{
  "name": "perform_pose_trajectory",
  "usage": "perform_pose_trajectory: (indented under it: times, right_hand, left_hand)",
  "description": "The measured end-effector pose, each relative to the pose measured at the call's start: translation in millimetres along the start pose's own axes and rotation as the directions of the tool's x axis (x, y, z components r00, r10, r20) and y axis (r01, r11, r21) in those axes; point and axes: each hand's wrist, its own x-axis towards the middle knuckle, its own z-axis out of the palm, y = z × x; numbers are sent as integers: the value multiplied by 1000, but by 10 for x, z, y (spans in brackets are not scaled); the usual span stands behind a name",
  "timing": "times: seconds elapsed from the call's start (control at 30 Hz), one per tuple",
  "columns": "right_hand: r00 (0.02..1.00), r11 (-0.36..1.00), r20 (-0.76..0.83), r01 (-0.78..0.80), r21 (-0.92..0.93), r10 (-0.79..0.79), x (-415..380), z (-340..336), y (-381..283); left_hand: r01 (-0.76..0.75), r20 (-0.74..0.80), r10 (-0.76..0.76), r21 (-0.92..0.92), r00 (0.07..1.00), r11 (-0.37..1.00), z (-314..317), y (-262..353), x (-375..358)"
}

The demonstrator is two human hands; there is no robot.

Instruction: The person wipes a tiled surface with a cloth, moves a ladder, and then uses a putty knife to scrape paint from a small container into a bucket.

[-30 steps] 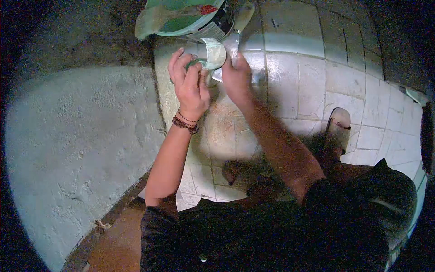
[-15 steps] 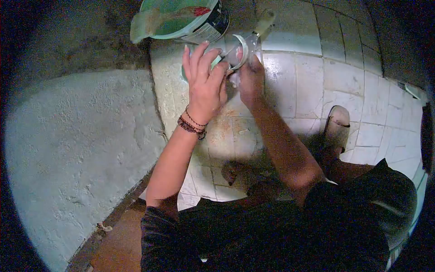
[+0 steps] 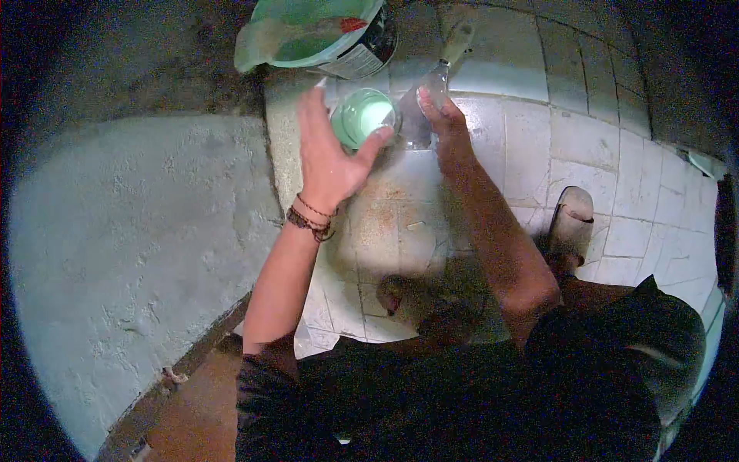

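Observation:
My left hand (image 3: 331, 154) is around a round, translucent greenish cup (image 3: 350, 115), its fingers on the left side and its thumb over the near right rim. The cup's mouth faces up toward me, and its inside glows pale green. The left fingers are somewhat blurred. Beside the cup, my right hand (image 3: 450, 127) is closed on a putty knife (image 3: 459, 42). Its pale handle points up and to the right, away from me. The wide greyish blade points down by the cup, partly hidden by my fingers.
At the top stands a bucket (image 3: 368, 58), green inside with a dark label. Across its rim lies a pale, wide tool with a red part (image 3: 352, 25). A rough plastered wall (image 3: 138, 231) is on the left. My sandalled foot (image 3: 576, 212) rests on the tiled floor (image 3: 523, 138).
The cup was tilted with its rim toward the putty knife; now its mouth faces up. My left hand has moved left, and my right hand has shifted slightly right. The view has shifted slightly.

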Motion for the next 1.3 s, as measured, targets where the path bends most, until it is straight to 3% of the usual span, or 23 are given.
perform_pose_trajectory:
  times: [0.03, 0.07, 0.13, 0.27, 0.47, 0.53, 0.57, 0.6, 0.63, 0.67, 0.7, 0.77, 0.8, 0.87, 0.9, 0.97, 1.0, 1.07, 1.1, 1.17, 1.3]
  right_hand:
    - [1000, 1000, 7, 0, 1, 0, -15, 25, -34]
    - [999, 999, 3, -34, 37, 34, -35, 32, -78]
    - [998, 995, -1, -67, 72, 68, -48, 28, -136]
    - [998, 996, 13, -59, 68, 58, 35, 2, -63]
    - [998, 999, 37, -51, 2, 51, 39, -41, -105]
    - [998, 999, 48, -50, -14, 50, 57, -46, -101]
    - [998, 997, 37, -41, -67, 44, 76, -81, -68]
    - [999, 992, 30, -33, -118, 36, 102, -103, -36]
    - [998, 993, 48, -31, -118, 36, 108, -88, -73]
    - [991, 989, 32, -130, -77, 133, 88, -67, -136]
    - [974, 973, 19, -226, -35, 227, 72, -48, -184]
    - [976, 977, 54, -213, -4, 213, 56, -34, -214]
    - [976, 978, 71, -206, 29, 204, 48, -40, -227]
    - [983, 987, 83, -162, -15, 163, 52, -76, -235]
    - [983, 987, 85, -161, -20, 162, 61, -100, -202]
    - [982, 986, 86, -164, -28, 166, 64, -112, -137]
    - [986, 989, 70, -148, -17, 149, 74, -122, -118]
    - [991, 992, 46, -124, -20, 125, 116, -132, -121]
    - [993, 993, 1, -114, 23, 115, 139, -131, -103]
    - [990, 990, -101, -84, 112, 95, 162, -90, -118]
    - [984, 999, -175, -9, 34, 15, 257, -86, -234]
  left_hand:
    - [-105, 31, 105, -9, 994, 994, -13, 13, 45]
    - [-105, 28, 105, -7, 994, 994, -51, 33, 91]
    - [-320, 288, 272, 134, 918, 938, -153, 69, 184]
    - [-420, 318, 370, 105, 873, 901, -204, 4, 291]
    - [-299, 107, 284, 179, 953, 937, -271, -105, 270]
    - [29, -130, -44, -112, 991, 993, -270, -262, 192]
    - [136, -167, -150, -92, 974, 986, -286, -380, 118]
    - [142, -178, -156, -86, 972, 986, -306, -486, 25]
    - [201, -80, -201, -10, 976, 980, -342, -562, -77]
    - [250, 14, -252, 71, 968, 966, -385, -603, -154]
    - [254, -2, -255, 75, 967, 964, -398, -629, -220]
    - [380, 138, -417, 232, 898, 896, -363, -602, -290]
    - [385, 127, -420, 231, 898, 893, -338, -603, -284]
    - [-53, 194, 56, -21, 979, 998, -256, -585, -272]
    - [-48, 190, 51, -20, 980, 999, -134, -614, -265]
    - [61, 158, -18, -275, 987, 960, 243, -753, -267]
    - [62, 157, -18, -278, 988, 959, 423, -771, -253]
    - [97, 156, -23, -489, 988, 867, 698, -697, -160]
    - [-19, 101, 53, -313, 994, 950, 787, -670, -163]
    - [-4, 87, 31, -295, 996, 955, 970, -718, -135]
    - [-26, -52, 9, -346, 999, 938, 1053, -524, -32]
